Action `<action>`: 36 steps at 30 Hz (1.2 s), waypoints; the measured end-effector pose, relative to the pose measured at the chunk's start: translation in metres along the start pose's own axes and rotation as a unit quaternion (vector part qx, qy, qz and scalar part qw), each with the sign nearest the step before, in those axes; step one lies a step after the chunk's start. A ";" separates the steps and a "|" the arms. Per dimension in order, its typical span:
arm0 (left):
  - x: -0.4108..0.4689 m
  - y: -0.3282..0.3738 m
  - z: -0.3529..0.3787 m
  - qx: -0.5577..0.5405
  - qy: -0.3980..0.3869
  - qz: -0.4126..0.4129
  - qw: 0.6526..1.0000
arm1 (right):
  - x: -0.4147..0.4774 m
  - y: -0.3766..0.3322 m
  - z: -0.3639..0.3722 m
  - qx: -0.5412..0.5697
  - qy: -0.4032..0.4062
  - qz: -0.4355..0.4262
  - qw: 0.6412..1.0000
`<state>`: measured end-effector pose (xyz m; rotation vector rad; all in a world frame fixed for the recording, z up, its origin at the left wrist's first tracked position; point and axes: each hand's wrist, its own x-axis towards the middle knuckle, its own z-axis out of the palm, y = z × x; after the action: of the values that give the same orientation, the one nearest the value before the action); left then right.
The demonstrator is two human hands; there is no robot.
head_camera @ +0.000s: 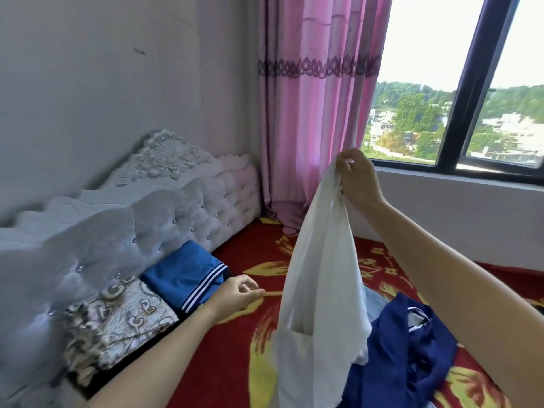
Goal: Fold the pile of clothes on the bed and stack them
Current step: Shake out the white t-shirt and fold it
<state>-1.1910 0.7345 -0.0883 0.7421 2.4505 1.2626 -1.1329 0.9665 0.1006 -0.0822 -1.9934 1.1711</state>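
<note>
R hand (357, 179): raised in front of the window sill, fingers (344, 164) pinching the top edge of the white top.
White top (321, 290): hangs limp from R hand over the bed; lower end runs out of view, can't tell if it touches the cover.
L hand (237, 293): low over the bed, left of the white top, apart from it. Fingers (247, 285) loosely curled, thumb near index, nothing in them.
Navy piece (412, 348): crumpled, unfolded, on the bed at right, partly behind the white top; R forearm passes above it.
Blue fold (188, 278): folded, white stripes along one edge, on the bed against the headboard.
Patterned fold (117, 322): folded grey-brown cloth w/ letters, touching the blue fold on the near side, also by the headboard.
Bed (244, 254): red cover w/ yellow flowers.
Headboard (132, 216): pale, tufted, studded, carved top.
Curtain (312, 113): pink, gathered in the corner, hem resting on the bed.
Window (471, 98): dark frame, trees & buildings outside.
</note>
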 end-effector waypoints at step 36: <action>0.184 -0.084 0.085 0.049 -0.269 0.003 0.962 | 0.057 0.066 0.024 0.063 0.136 0.116 0.982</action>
<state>-1.3293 0.8542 -0.2093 0.9694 2.0697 0.8034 -1.2081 1.0110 0.0794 -0.3977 -1.6984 1.3531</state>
